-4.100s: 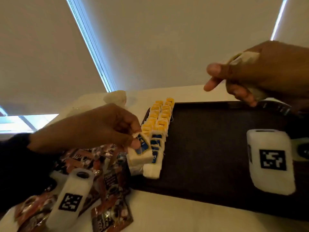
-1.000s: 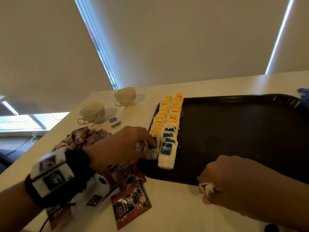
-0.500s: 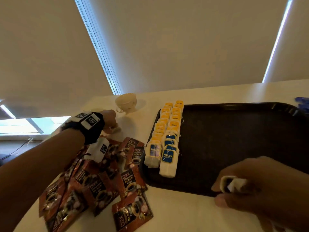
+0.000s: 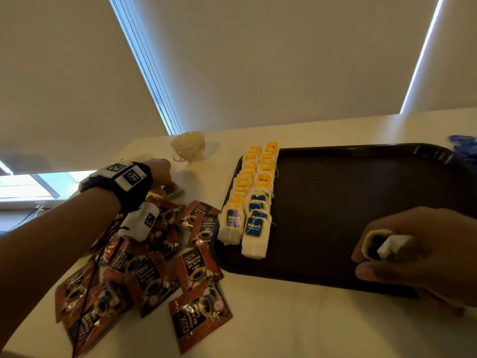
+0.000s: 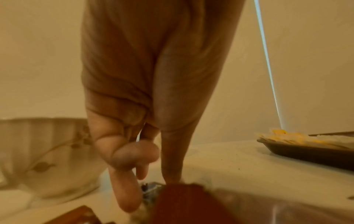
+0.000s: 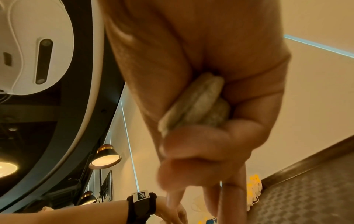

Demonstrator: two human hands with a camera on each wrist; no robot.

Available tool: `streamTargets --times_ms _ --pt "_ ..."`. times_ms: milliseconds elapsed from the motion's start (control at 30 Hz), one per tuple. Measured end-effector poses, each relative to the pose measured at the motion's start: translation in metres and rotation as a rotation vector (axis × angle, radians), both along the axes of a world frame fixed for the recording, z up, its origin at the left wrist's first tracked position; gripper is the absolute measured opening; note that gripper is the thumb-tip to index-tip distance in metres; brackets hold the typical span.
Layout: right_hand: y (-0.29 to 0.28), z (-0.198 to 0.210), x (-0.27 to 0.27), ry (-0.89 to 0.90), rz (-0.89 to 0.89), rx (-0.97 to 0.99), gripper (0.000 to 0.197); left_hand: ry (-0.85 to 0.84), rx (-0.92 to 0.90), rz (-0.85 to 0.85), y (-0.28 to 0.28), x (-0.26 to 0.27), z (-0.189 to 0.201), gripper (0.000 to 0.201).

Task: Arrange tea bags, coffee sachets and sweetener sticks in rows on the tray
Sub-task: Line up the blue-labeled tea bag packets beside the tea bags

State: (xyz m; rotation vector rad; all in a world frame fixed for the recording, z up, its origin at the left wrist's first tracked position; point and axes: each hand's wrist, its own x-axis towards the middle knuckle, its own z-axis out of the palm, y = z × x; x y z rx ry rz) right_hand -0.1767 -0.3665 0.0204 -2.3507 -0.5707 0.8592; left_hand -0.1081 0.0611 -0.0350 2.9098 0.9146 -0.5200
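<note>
A dark tray [image 4: 361, 177] carries two rows of tea bags [image 4: 255, 202] with yellow and blue tags along its left edge. My left hand [image 4: 161, 177] reaches far left over the table to a loose tea bag [image 4: 173, 191] lying near the cups. In the left wrist view its thumb and one finger [image 5: 128, 197] straddle that tea bag [image 5: 151, 188] and pinch at it. My right hand [image 4: 374, 257] hovers over the tray's front edge, curled round a small bundle of tea bags [image 4: 382, 245], which lies in the palm [image 6: 195, 106]. Red coffee sachets [image 4: 154, 275] lie heaped left of the tray.
A cream teacup [image 4: 188, 148] stands behind the left hand, and a second cup [image 5: 44, 151] sits just left of its fingers. Some blue packets [image 4: 464, 146] lie past the tray's far right corner. Most of the tray's surface is bare.
My left hand let go of the tea bag at the row's front end and swung left to the loose tea bag by the cups. The right hand stayed low, still holding its bundle.
</note>
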Motion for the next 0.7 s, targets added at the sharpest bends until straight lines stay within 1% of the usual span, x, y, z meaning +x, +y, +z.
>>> streamTargets --times_ms 67,133,200,267,333,367,433,467,533,567,600,633,700 --pt "0.002 -0.002 -0.001 0.012 -0.009 -0.008 0.021 0.000 -0.025 0.012 0.002 0.001 -0.002 0.023" --pt "0.002 -0.004 0.000 0.013 0.008 -0.018 0.026 0.008 -0.078 0.029 0.004 0.002 -0.002 0.023" --pt "0.004 -0.006 0.000 0.039 0.013 -0.023 0.023 0.018 -0.103 0.037 0.007 0.001 -0.002 0.024" --pt "0.006 -0.007 -0.002 0.075 0.027 -0.026 0.017 0.035 -0.099 0.029 0.007 -0.001 -0.002 0.029" --pt "0.009 -0.009 -0.004 0.098 0.052 -0.045 0.017 0.054 -0.139 -0.008 0.005 -0.005 0.001 0.027" --pt "0.011 -0.010 -0.005 0.108 0.061 -0.054 0.018 0.045 -0.173 -0.035 0.003 -0.008 0.005 0.024" --pt "0.015 -0.013 -0.006 0.129 0.075 -0.067 0.020 -0.042 -0.237 -0.106 -0.004 -0.016 0.020 0.021" --pt "0.016 -0.014 -0.007 0.136 0.080 -0.073 0.020 -0.099 -0.278 -0.152 -0.010 -0.023 0.031 0.025" --pt "0.018 -0.017 -0.009 0.147 0.091 -0.088 0.020 -0.181 -0.433 -0.234 -0.029 -0.039 0.055 0.042" --pt "0.019 -0.018 -0.010 0.151 0.095 -0.087 0.019 -0.170 -0.522 -0.283 -0.040 -0.049 0.064 0.046" --pt "0.020 -0.020 -0.011 0.154 0.099 -0.083 0.019 -0.130 -0.594 -0.340 -0.054 -0.058 0.070 0.041" --pt "0.021 -0.020 -0.011 0.158 0.100 -0.076 0.020 -0.075 -0.627 -0.410 -0.067 -0.065 0.073 0.033" --pt "0.023 -0.022 -0.011 0.165 0.102 -0.064 0.019 0.000 -0.633 -0.542 -0.092 -0.077 0.072 0.020"
